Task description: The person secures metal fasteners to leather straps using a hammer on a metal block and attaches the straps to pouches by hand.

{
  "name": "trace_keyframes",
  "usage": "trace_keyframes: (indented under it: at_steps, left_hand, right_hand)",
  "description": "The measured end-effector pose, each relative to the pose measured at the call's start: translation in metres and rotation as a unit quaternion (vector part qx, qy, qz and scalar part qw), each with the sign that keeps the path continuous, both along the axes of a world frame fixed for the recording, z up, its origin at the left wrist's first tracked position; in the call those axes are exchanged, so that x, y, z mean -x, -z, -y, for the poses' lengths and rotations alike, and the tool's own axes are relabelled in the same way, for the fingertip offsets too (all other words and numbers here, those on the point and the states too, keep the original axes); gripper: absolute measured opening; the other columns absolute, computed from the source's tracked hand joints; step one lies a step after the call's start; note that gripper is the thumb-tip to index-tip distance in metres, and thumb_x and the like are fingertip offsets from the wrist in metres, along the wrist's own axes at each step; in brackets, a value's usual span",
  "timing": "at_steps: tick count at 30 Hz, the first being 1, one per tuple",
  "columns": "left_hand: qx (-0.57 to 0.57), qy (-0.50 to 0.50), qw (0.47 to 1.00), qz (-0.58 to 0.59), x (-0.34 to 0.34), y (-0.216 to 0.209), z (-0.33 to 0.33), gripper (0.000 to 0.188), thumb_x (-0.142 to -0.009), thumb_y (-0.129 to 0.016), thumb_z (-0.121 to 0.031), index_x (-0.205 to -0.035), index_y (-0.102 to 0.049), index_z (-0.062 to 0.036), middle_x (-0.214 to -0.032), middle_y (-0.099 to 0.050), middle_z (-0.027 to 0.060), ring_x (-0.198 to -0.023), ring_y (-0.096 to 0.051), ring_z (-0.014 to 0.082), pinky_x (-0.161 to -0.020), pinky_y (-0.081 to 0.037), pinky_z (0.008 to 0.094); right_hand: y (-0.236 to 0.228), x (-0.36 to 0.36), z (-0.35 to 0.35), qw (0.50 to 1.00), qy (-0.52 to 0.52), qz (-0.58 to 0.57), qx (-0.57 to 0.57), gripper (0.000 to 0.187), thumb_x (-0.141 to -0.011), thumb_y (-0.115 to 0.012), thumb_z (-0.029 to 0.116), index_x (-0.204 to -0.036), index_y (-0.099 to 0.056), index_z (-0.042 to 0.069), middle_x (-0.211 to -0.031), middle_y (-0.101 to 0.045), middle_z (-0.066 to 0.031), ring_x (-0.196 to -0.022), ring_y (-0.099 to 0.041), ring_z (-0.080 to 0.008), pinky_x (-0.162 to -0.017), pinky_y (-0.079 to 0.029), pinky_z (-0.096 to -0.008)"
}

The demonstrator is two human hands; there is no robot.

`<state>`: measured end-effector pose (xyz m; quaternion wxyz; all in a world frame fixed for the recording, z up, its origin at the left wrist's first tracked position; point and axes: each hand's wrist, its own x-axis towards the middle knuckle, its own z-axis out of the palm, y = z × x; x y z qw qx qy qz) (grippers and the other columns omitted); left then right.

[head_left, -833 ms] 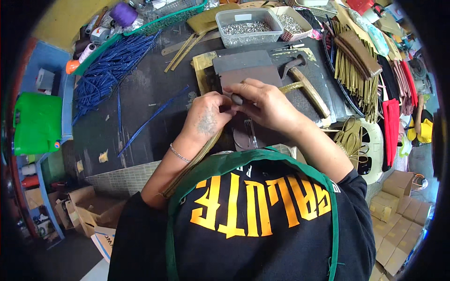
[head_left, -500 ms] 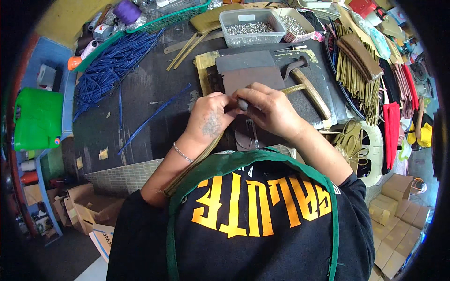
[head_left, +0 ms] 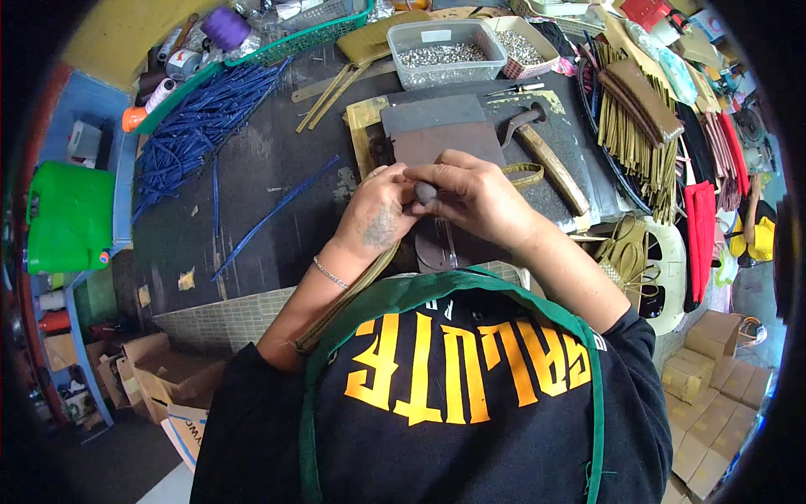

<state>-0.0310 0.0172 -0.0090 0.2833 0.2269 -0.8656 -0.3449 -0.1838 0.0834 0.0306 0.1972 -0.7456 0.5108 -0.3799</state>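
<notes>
Close together over the near edge of the dark work table, my left hand (head_left: 375,212) and my right hand (head_left: 480,195) have their fingers closed. A dark tool with a rounded end (head_left: 426,193) pokes out from the right fingers; its other end is hidden. The left fingers grip an olive strap (head_left: 363,290), which trails along the inside of my left forearm. An olive strap loop (head_left: 525,174) shows beyond the right hand; whether it is the same strap I cannot tell. Just past my fingers lies a brown and grey slab (head_left: 441,134).
A hammer (head_left: 552,170) lies right of the slab. Behind are a clear tub of small metal pieces (head_left: 449,71) and olive strips with wooden-looking sticks (head_left: 340,92). Blue strips (head_left: 201,126) pile up left; olive straps (head_left: 642,139) fill a tray right. Cardboard boxes (head_left: 709,395) stand lower right.
My hands have shifted slightly left and down, and the dark rounded tool end has dropped a little. The olive strap by the hammer now shows as an open loop nearer my right hand.
</notes>
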Motion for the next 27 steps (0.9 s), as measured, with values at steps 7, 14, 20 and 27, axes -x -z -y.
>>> trace_keyframes:
  at_steps: [7, 14, 20, 27]
  left_hand:
    - [-0.123, 0.027, 0.992, -0.013, -0.004, 0.015, 0.002, 0.018, -0.071, -0.062, -0.001, -0.071, -0.044, 0.0013, -0.078, -0.052, 0.0066, -0.075, -0.055, 0.0108, -0.064, -0.048, 0.0206]
    - [-0.168, -0.004, 0.985, -0.041, -0.001, 0.009, 0.001, 0.022, -0.067, -0.066, -0.006, -0.066, -0.045, 0.0007, -0.068, -0.053, 0.0093, -0.067, -0.053, 0.0162, -0.059, -0.045, 0.0259]
    - [-0.069, 0.011, 0.997, 0.013, -0.003, 0.010, 0.001, 0.017, -0.071, -0.064, -0.005, -0.073, -0.048, 0.0024, -0.075, -0.056, 0.0083, -0.070, -0.056, 0.0109, -0.062, -0.047, 0.0220]
    - [0.029, -0.006, 0.999, 0.038, -0.004, 0.006, 0.002, 0.017, -0.068, -0.065, -0.012, -0.077, -0.057, -0.0005, -0.077, -0.055, 0.0096, -0.068, -0.057, 0.0200, -0.060, -0.045, 0.0280]
  right_hand:
    - [0.014, 0.110, -0.014, 0.944, 0.330, -0.002, 0.025, 0.051, -0.068, -0.066, 0.024, -0.111, -0.047, 0.006, -0.102, -0.051, -0.0156, -0.095, -0.049, -0.0255, -0.081, -0.039, -0.0346]
    - [0.108, 0.140, -0.047, 0.854, 0.398, -0.287, -0.176, 0.061, -0.070, -0.061, 0.029, -0.124, -0.032, 0.018, -0.102, -0.046, -0.0173, -0.097, -0.044, -0.0335, -0.076, -0.041, -0.0417]
    - [0.027, 0.130, -0.044, 0.867, 0.478, 0.017, -0.137, 0.045, -0.082, -0.050, 0.021, -0.121, -0.032, 0.007, -0.074, -0.055, -0.0141, -0.061, -0.055, -0.0226, -0.056, -0.044, -0.0333]
    - [-0.082, 0.051, -0.084, 0.977, 0.186, -0.100, 0.035, 0.040, -0.078, -0.055, 0.017, -0.112, -0.039, 0.004, -0.082, -0.056, -0.0166, -0.074, -0.058, -0.0278, -0.061, -0.045, -0.0329]
